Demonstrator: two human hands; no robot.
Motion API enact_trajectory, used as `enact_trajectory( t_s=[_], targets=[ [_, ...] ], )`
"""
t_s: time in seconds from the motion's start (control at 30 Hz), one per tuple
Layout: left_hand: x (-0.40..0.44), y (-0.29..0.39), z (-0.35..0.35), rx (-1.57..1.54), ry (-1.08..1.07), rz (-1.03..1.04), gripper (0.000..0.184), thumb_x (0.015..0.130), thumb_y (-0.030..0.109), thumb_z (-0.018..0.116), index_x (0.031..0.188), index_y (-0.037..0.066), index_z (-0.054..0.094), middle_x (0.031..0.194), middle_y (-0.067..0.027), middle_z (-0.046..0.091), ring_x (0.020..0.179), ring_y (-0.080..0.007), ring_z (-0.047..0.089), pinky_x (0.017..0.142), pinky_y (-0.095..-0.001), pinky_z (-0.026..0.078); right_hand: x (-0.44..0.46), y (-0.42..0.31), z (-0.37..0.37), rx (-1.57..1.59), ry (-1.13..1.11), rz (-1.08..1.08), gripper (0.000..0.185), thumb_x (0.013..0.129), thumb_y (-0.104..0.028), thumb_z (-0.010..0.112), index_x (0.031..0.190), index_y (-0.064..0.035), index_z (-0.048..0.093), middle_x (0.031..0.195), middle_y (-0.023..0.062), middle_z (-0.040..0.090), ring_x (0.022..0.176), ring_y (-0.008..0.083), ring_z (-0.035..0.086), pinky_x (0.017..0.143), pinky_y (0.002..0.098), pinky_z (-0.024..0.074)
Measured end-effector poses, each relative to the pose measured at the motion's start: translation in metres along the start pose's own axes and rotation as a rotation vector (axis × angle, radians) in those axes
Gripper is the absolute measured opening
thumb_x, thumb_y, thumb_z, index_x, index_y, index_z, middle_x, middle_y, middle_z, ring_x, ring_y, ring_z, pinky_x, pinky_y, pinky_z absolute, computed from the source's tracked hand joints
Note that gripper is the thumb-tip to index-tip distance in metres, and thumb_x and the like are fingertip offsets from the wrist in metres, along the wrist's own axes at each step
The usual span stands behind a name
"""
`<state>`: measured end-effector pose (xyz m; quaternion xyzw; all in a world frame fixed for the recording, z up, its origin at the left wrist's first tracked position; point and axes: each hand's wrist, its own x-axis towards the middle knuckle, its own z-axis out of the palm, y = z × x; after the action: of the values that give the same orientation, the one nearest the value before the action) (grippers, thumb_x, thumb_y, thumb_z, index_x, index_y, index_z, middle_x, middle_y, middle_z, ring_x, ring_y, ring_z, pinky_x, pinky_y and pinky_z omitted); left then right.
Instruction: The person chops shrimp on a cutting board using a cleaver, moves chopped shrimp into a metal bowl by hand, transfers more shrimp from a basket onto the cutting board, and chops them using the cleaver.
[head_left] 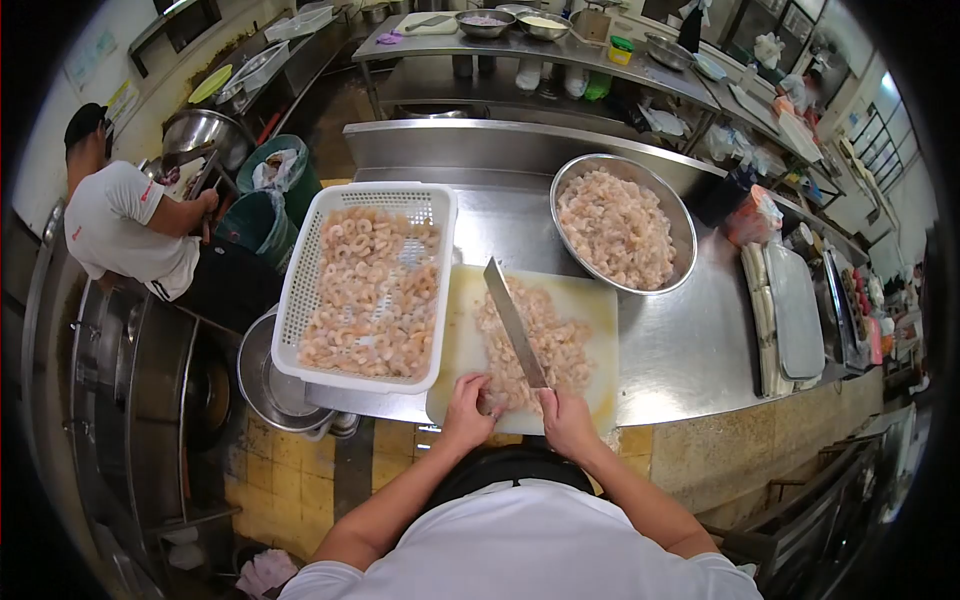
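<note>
My right hand [568, 422] is wrapped round the handle of a cleaver-like knife [514, 325], its broad blade pointing away and slightly left over the cutting board [460, 330]. Beneath and around the blade lies a heap of chopped shrimp [548, 335]. At the board's near left edge, my left hand [468, 408] has its fingers curled at the heap, closed around something I cannot make out, perhaps shrimp. Left of the board stands a white perforated basket [437, 300] of peeled shrimp [365, 300]. A steel bowl [690, 245] full of cut shrimp [615, 225] sits at the far right.
The steel table [670, 370] has a raised back edge. On its right lie a lidded container [795, 310] and bagged items. Below left is a metal pot [270, 385]. Another person [130, 220] works at left beside green bins [260, 225]. A rear counter [420, 60] holds bowls.
</note>
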<state>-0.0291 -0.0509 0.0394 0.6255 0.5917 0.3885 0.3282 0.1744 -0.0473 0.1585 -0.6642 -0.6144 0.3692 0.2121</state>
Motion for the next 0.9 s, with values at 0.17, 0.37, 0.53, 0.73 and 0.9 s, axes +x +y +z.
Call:
enact_trajectory(
  t_s=[0.17,0.37,0.53,0.73,0.9],
  targets=[
    [0.001,-0.01,0.014,-0.006,0.013,-0.02,0.059,0.077,0.008,0.09,0.129,-0.001,0.064,0.132,-0.0171,0.058,0.1,-0.0275,0.068,0.085,-0.037,0.061,-0.005,0.017,0.004,-0.07,-0.018,0.012,0.041,0.111,-0.034,0.053,0.1,0.0029,0.066,0.09,0.0347,0.069,0.088,0.0557,0.067,0.075,0.0608,0.0514],
    [-0.003,0.014,0.003,0.068,-0.063,0.116,0.058,0.081,0.01,0.087,0.133,0.0,0.062,0.14,-0.0207,0.052,0.125,-0.036,0.062,0.096,-0.0422,0.059,0.0,0.025,-0.008,-0.041,-0.052,0.006,0.043,0.11,-0.036,0.053,0.101,0.0042,0.065,0.09,0.0359,0.068,0.087,0.057,0.066,0.076,0.0609,0.0517],
    [-0.003,-0.006,0.021,0.042,-0.025,0.121,0.055,0.08,0.008,0.088,0.129,0.003,0.065,0.143,-0.0206,0.051,0.122,-0.0386,0.063,0.102,-0.0432,0.057,0.008,0.062,0.003,-0.148,0.01,-0.042,0.044,0.11,-0.036,0.054,0.098,0.0048,0.065,0.088,0.0365,0.068,0.087,0.0575,0.066,0.076,0.0607,0.0517],
    [0.005,0.018,0.005,0.138,-0.013,0.083,0.05,0.081,0.009,0.088,0.127,0.009,0.069,0.138,-0.0159,0.055,0.116,-0.0362,0.065,0.096,-0.0432,0.058,0.006,0.053,-0.013,-0.01,0.012,-0.029,0.041,0.112,-0.032,0.052,0.097,0.0046,0.064,0.081,0.0314,0.067,0.076,0.0531,0.064,0.07,0.0536,0.0503],
    [0.001,0.008,0.006,0.183,-0.057,0.138,0.046,0.082,0.009,0.087,0.126,0.01,0.073,0.12,-0.0137,0.062,0.099,-0.0325,0.068,0.084,-0.0409,0.06,-0.015,0.043,-0.019,0.079,0.003,0.008,0.039,0.112,-0.028,0.053,0.095,0.0048,0.061,0.071,0.0236,0.062,0.066,0.0396,0.062,0.063,0.049,0.0487]
  ],
)
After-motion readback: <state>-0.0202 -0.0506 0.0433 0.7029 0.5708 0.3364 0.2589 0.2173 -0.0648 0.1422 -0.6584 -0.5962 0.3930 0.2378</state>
